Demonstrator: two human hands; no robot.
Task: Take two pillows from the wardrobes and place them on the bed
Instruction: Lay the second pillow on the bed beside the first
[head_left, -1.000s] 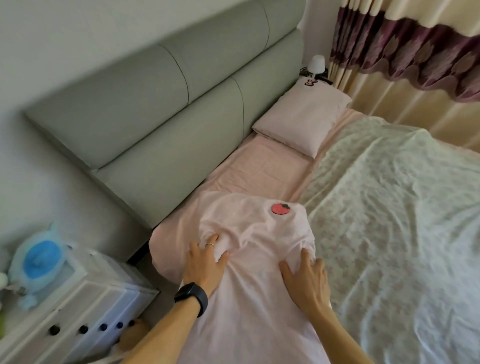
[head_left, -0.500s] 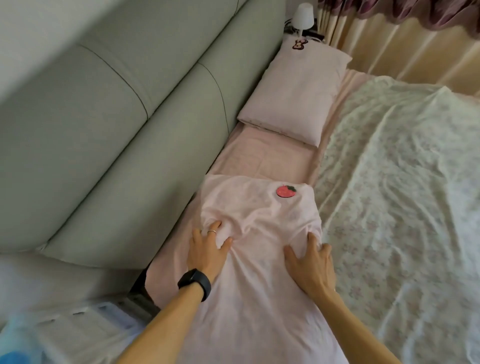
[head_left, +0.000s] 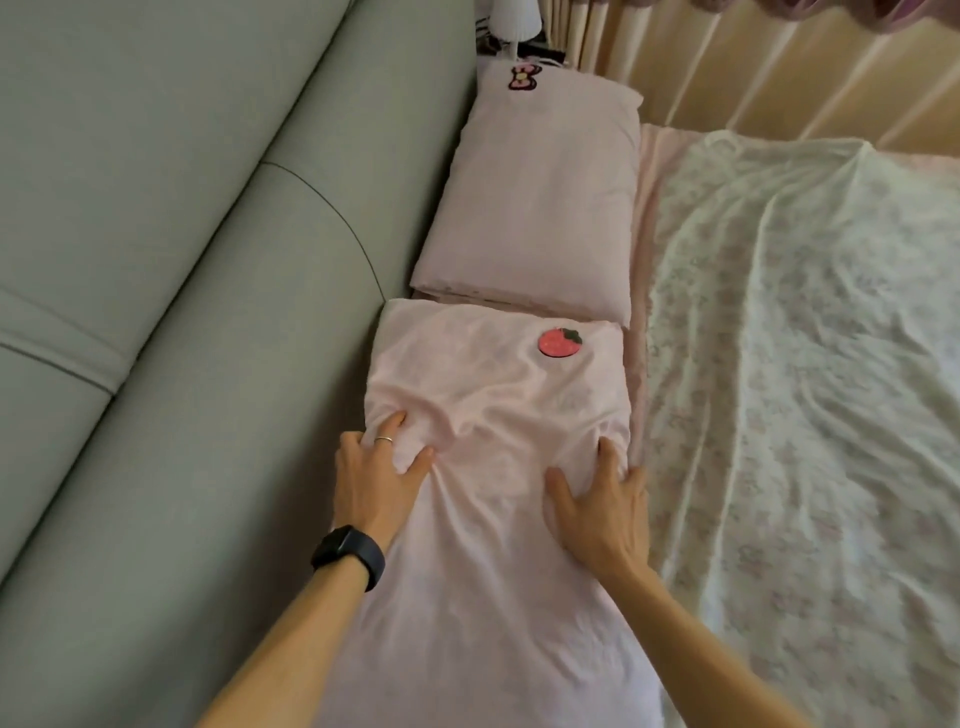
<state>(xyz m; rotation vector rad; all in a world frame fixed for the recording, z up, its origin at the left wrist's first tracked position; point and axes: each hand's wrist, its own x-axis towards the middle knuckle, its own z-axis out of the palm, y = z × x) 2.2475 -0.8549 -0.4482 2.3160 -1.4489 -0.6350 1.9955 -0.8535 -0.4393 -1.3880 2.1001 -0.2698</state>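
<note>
A pale pink pillow (head_left: 493, 395) with a red strawberry patch (head_left: 558, 343) lies along the bed (head_left: 644, 171) beside the headboard. Its far end touches a second pink pillow (head_left: 540, 208), which has a bow patch and lies flat at the far corner. My left hand (head_left: 374, 478), with a ring and a black watch, grips a bunch of the near pillow's fabric on its left side. My right hand (head_left: 602, 514) grips the fabric on its right side, where the cloth wrinkles between thumb and fingers.
The padded grey-green headboard (head_left: 182, 260) runs along the left. A cream floral blanket (head_left: 805, 364) covers the bed to the right of the pillows. A small white lamp (head_left: 514, 21) stands behind the far pillow, and beige curtains (head_left: 753, 67) hang beyond.
Both hands have carried the strawberry pillow forward along the headboard until it meets the far pillow. The view moved forward with it, and the nightstand has left the view.
</note>
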